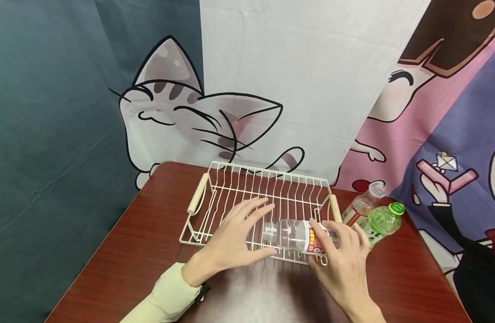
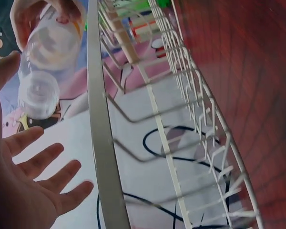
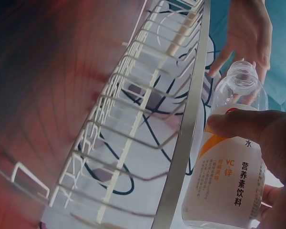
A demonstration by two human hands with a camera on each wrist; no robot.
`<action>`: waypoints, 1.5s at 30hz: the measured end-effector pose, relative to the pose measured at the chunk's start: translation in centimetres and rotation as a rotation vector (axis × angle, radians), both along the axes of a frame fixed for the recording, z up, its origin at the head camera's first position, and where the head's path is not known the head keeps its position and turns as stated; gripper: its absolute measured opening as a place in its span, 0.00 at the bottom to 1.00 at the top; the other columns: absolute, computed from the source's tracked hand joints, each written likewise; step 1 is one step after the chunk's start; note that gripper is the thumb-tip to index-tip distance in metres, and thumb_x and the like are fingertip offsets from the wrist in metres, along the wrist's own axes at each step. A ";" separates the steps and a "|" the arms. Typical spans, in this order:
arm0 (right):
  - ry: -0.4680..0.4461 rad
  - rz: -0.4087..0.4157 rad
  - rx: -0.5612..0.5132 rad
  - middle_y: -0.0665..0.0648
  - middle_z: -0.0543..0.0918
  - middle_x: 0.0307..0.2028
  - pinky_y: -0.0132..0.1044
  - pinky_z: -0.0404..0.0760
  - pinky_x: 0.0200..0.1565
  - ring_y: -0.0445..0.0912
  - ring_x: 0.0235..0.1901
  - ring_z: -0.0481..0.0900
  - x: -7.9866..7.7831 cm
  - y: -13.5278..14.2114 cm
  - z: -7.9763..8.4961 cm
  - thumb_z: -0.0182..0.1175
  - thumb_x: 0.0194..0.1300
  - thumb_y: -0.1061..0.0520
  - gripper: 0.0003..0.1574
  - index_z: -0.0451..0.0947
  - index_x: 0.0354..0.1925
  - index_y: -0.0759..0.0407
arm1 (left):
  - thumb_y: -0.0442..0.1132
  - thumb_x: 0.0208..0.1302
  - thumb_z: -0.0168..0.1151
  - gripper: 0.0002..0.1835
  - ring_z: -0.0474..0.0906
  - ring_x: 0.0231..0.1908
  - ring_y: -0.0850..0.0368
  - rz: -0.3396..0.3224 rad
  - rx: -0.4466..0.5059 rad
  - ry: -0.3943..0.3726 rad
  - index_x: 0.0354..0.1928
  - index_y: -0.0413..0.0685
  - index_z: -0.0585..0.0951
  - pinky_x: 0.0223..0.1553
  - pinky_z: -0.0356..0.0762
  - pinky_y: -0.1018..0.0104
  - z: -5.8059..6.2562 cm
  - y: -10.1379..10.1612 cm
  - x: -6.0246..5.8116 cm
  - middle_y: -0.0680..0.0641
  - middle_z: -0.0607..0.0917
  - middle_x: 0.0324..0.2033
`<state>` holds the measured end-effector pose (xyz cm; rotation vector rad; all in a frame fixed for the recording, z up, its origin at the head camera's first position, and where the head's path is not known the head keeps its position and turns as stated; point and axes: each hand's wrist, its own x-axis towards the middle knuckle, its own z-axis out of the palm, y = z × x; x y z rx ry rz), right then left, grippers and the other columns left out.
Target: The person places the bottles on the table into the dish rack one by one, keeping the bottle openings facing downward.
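My right hand [image 1: 344,258] grips a clear plastic bottle [image 1: 292,235] around its labelled body. The bottle lies nearly level above the front of a white wire dish rack [image 1: 267,170], its uncapped neck pointing left. In the right wrist view the thumb presses on the white and orange label [image 3: 224,167]. My left hand [image 1: 235,237] is spread beside the bottle's neck, with nothing in its grasp. From the left wrist, its fingers [image 2: 52,155] show apart and extended below the bottle mouth [image 2: 38,95].
Right of the rack stand another clear bottle [image 1: 360,208] with a red label and a green bottle [image 1: 384,222] with a bright green top. The rack has wooden handles [image 1: 198,193] at both ends. A dark red table [image 1: 122,260] carries everything, against a cartoon-printed curtain [image 1: 312,67].
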<state>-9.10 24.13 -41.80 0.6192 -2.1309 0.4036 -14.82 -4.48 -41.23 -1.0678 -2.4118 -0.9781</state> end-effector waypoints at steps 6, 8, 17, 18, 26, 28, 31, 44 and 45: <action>0.004 0.032 0.010 0.67 0.83 0.53 0.53 0.47 0.80 0.68 0.53 0.77 -0.1 -1.0 -0.2 0.79 0.37 0.59 0.54 0.85 0.69 0.56 | 0.62 0.55 0.86 0.55 0.74 0.76 0.48 -0.046 0.021 -0.064 0.83 0.58 0.72 0.73 0.75 0.39 0.0 1.4 0.5 0.51 0.73 0.80; 0.007 0.041 0.009 0.67 0.84 0.53 0.54 0.48 0.80 0.68 0.54 0.77 -0.1 -1.3 -0.3 0.78 0.39 0.59 0.52 0.85 0.69 0.56 | 0.62 0.55 0.86 0.54 0.75 0.75 0.49 -0.062 0.024 -0.063 0.82 0.57 0.73 0.72 0.77 0.42 0.0 1.7 0.7 0.51 0.75 0.79; 0.004 0.050 -0.001 0.66 0.84 0.54 0.51 0.45 0.81 0.66 0.53 0.78 0.0 -1.9 -0.6 0.75 0.43 0.57 0.49 0.86 0.69 0.55 | 0.54 0.56 0.88 0.45 0.85 0.64 0.53 -0.125 0.065 -0.007 0.74 0.50 0.80 0.65 0.84 0.60 -0.3 2.5 1.2 0.48 0.85 0.68; 0.003 0.053 -0.002 0.66 0.84 0.54 0.51 0.45 0.82 0.66 0.53 0.78 0.0 -1.9 -0.7 0.75 0.42 0.57 0.49 0.86 0.69 0.55 | 0.53 0.56 0.88 0.44 0.85 0.63 0.53 -0.130 0.072 0.000 0.73 0.49 0.81 0.65 0.84 0.60 -0.3 2.5 1.2 0.47 0.85 0.67; 0.006 0.068 -0.005 0.67 0.84 0.55 0.51 0.45 0.82 0.66 0.54 0.77 0.0 -2.0 -0.7 0.75 0.43 0.56 0.49 0.86 0.69 0.55 | 0.49 0.58 0.87 0.41 0.86 0.63 0.51 -0.143 0.107 -0.034 0.72 0.48 0.82 0.63 0.85 0.61 -0.5 2.4 1.3 0.46 0.86 0.67; 0.006 0.070 -0.008 0.67 0.84 0.55 0.50 0.45 0.82 0.67 0.55 0.77 0.0 -2.0 -0.7 0.75 0.44 0.56 0.48 0.86 0.69 0.55 | 0.48 0.58 0.87 0.40 0.86 0.62 0.51 -0.143 0.113 -0.038 0.72 0.47 0.82 0.63 0.85 0.61 -0.6 2.4 1.3 0.46 0.86 0.66; 0.009 0.071 -0.009 0.67 0.84 0.56 0.50 0.45 0.82 0.68 0.58 0.76 -0.1 -2.0 -0.8 0.74 0.45 0.55 0.47 0.86 0.69 0.55 | 0.47 0.57 0.87 0.40 0.86 0.62 0.51 -0.142 0.123 -0.035 0.71 0.47 0.83 0.63 0.85 0.61 -0.6 2.5 1.3 0.46 0.86 0.66; -0.015 0.096 -0.133 0.72 0.80 0.67 0.54 0.46 0.78 0.66 0.79 0.62 -0.2 -1.8 0.6 0.73 0.64 0.29 0.45 0.86 0.67 0.57 | 0.45 0.55 0.88 0.41 0.86 0.61 0.50 -0.099 0.216 -0.016 0.70 0.45 0.82 0.61 0.86 0.63 -1.5 1.8 1.4 0.44 0.86 0.66; 0.004 0.105 -0.160 0.74 0.79 0.66 0.54 0.47 0.78 0.64 0.81 0.61 -0.4 -1.8 0.7 0.71 0.67 0.26 0.48 0.85 0.66 0.60 | 0.45 0.55 0.88 0.41 0.86 0.62 0.50 -0.087 0.230 -0.013 0.70 0.45 0.82 0.61 0.86 0.62 -1.6 1.7 1.4 0.44 0.86 0.66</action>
